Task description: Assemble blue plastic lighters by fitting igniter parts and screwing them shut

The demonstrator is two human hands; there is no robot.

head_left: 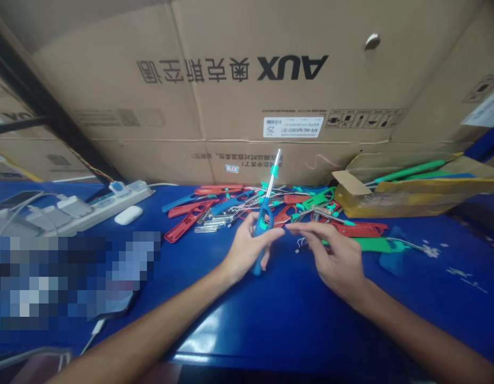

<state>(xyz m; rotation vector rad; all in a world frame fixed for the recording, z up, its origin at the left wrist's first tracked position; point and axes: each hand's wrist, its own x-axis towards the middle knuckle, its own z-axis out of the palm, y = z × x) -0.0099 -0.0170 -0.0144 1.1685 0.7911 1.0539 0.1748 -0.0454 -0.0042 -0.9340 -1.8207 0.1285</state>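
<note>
My left hand [245,248] is wrapped round the blue handle of a long-nosed lighter [258,260]. The lighter is tilted upright, its metal tube pointing up and carrying a green band near the tip. Just to the right, my right hand [341,261] has its index finger stretched towards my left thumb, with no object visible in it. Behind both hands lies a pile of lighter parts: red handle shells [189,221], blue shells [178,202], green shells [317,198], metal tubes and thin wires.
An open cardboard box [411,202] with green and blue parts stands at the right. A power strip [106,205] with chargers and a white earbud case [128,214] lie left. A large cardboard carton [231,106] walls off the back. White bits [431,249] lie on the blue tabletop [311,330].
</note>
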